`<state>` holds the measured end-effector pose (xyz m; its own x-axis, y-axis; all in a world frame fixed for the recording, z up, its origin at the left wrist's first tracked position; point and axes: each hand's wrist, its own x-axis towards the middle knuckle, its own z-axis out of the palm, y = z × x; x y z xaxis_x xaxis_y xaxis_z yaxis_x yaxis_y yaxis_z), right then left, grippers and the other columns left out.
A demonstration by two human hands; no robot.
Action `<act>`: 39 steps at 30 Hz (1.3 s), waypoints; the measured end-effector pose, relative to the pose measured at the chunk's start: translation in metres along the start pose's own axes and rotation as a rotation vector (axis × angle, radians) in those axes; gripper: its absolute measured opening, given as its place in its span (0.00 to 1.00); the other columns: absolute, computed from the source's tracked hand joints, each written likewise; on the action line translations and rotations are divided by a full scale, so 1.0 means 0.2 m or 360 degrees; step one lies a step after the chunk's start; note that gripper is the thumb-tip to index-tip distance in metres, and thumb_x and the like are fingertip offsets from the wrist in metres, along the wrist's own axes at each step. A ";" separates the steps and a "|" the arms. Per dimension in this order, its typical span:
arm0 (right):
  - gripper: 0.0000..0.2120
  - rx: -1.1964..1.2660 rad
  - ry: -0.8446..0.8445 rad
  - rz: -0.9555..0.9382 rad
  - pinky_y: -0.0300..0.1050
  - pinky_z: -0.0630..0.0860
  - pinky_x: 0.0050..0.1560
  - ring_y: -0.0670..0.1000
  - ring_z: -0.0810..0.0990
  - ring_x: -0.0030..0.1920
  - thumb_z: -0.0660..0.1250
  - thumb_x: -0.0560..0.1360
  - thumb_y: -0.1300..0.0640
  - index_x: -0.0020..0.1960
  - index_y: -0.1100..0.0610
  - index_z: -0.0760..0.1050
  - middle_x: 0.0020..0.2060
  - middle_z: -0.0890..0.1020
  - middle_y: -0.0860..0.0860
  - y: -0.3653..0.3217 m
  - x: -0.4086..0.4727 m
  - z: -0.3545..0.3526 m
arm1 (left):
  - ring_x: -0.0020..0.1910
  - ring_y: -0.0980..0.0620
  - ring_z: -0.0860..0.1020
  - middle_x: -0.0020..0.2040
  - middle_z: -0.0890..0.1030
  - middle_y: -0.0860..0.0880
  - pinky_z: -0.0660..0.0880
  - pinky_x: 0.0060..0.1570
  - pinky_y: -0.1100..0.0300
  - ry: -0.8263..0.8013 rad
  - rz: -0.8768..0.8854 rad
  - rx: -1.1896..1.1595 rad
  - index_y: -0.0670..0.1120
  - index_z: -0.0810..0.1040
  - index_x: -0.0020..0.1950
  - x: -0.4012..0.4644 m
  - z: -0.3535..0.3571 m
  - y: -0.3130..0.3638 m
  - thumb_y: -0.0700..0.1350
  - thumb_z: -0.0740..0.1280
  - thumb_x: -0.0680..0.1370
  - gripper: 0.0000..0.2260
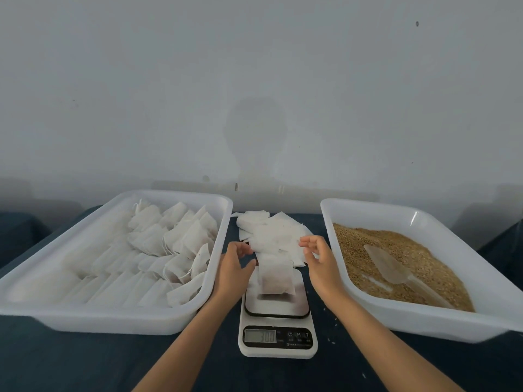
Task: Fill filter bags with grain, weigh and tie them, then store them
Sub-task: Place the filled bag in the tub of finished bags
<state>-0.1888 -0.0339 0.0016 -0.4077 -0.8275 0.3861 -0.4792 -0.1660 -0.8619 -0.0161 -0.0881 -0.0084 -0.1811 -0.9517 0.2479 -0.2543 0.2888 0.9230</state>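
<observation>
While both hands hover with fingers loosely spread and holding nothing, a filled filter bag (275,278) lies between them on the scale (277,321), readout near 300. Left hand (235,267) sits just beside the rim of the left tray (113,321), which holds tied bags (169,244). Right hand (319,264) is near the wall of the grain tray (424,326); a clear scoop (390,267) lies on the grain (368,250). Empty bags (271,233) pile behind the scale. Dark tabletop (85,363) lies bare toward the near edge.

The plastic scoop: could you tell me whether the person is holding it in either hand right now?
No: the scoop lies on the grain in the right tray, while the left hand and right hand hover empty beside the scale.
</observation>
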 end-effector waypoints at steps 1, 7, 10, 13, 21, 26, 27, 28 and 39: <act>0.09 -0.0003 -0.0001 -0.0001 0.25 0.68 0.50 0.38 0.73 0.51 0.57 0.79 0.66 0.55 0.56 0.71 0.51 0.76 0.48 0.00 0.00 0.00 | 0.58 0.51 0.75 0.52 0.77 0.51 0.72 0.62 0.53 -0.0004 -0.0001 -0.0001 0.44 0.71 0.53 0.00 0.00 0.00 0.34 0.68 0.75 0.11; 0.09 -0.0039 -0.0015 0.0032 0.25 0.67 0.48 0.43 0.74 0.52 0.57 0.79 0.67 0.55 0.57 0.72 0.49 0.77 0.48 0.02 0.00 0.02 | 0.57 0.52 0.75 0.53 0.77 0.51 0.72 0.61 0.55 -0.0010 0.0000 0.0054 0.46 0.71 0.52 0.02 0.01 -0.03 0.35 0.68 0.75 0.11; 0.09 -0.0124 -0.0054 0.0100 0.28 0.68 0.47 0.45 0.74 0.52 0.59 0.79 0.66 0.57 0.59 0.72 0.50 0.78 0.50 0.05 0.00 0.03 | 0.57 0.52 0.75 0.52 0.77 0.52 0.71 0.57 0.61 -0.0060 -0.0002 0.0139 0.45 0.72 0.54 0.04 0.02 -0.07 0.37 0.68 0.75 0.10; 0.09 -0.0229 -0.0137 0.0246 0.36 0.71 0.49 0.48 0.76 0.53 0.62 0.78 0.64 0.59 0.59 0.70 0.52 0.77 0.52 0.08 -0.01 0.05 | 0.61 0.52 0.73 0.58 0.77 0.50 0.69 0.59 0.63 -0.0245 0.0057 0.0382 0.44 0.74 0.61 0.06 0.05 -0.10 0.39 0.66 0.77 0.13; 0.13 -0.0539 -0.0154 0.0322 0.51 0.72 0.60 0.49 0.78 0.53 0.67 0.76 0.57 0.60 0.54 0.69 0.50 0.80 0.50 0.07 -0.03 0.13 | 0.57 0.53 0.76 0.56 0.80 0.53 0.66 0.62 0.55 -0.0489 0.0217 0.0927 0.52 0.75 0.60 0.18 0.14 0.00 0.48 0.58 0.81 0.10; 0.10 -0.0334 0.0009 0.0203 0.45 0.76 0.52 0.48 0.78 0.46 0.67 0.75 0.64 0.54 0.54 0.73 0.43 0.79 0.50 0.04 -0.05 0.13 | 0.50 0.58 0.76 0.50 0.81 0.57 0.61 0.62 0.61 -0.0351 0.0475 0.1010 0.54 0.79 0.51 0.16 0.17 0.02 0.51 0.64 0.78 0.06; 0.10 -0.0272 0.0015 0.0178 0.43 0.76 0.50 0.49 0.78 0.46 0.67 0.75 0.65 0.54 0.54 0.73 0.43 0.79 0.50 0.03 -0.06 0.13 | 0.49 0.59 0.76 0.48 0.81 0.58 0.59 0.62 0.63 -0.0275 0.0535 0.1005 0.54 0.78 0.49 0.15 0.17 0.02 0.52 0.65 0.78 0.04; 0.11 -0.0211 0.0012 0.0159 0.41 0.76 0.49 0.49 0.78 0.46 0.66 0.75 0.66 0.53 0.54 0.73 0.43 0.79 0.50 0.02 -0.06 0.12 | 0.47 0.60 0.75 0.46 0.81 0.58 0.58 0.61 0.64 -0.0187 0.0594 0.0995 0.54 0.78 0.48 0.14 0.17 0.03 0.52 0.65 0.77 0.04; 0.20 0.0381 0.0204 -0.0081 0.29 0.73 0.48 0.37 0.77 0.48 0.72 0.71 0.54 0.59 0.46 0.67 0.49 0.77 0.45 -0.20 0.02 -0.24 | 0.35 0.47 0.76 0.33 0.78 0.50 0.67 0.49 0.58 0.0113 0.1077 0.0843 0.44 0.73 0.42 0.14 0.31 0.54 0.40 0.69 0.74 0.05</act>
<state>-0.2080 -0.0050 0.0530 -0.4901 -0.7428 0.4561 -0.3106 -0.3401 -0.8876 -0.1068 -0.0771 0.0801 -0.3983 -0.5564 0.7292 -0.5258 0.7899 0.3156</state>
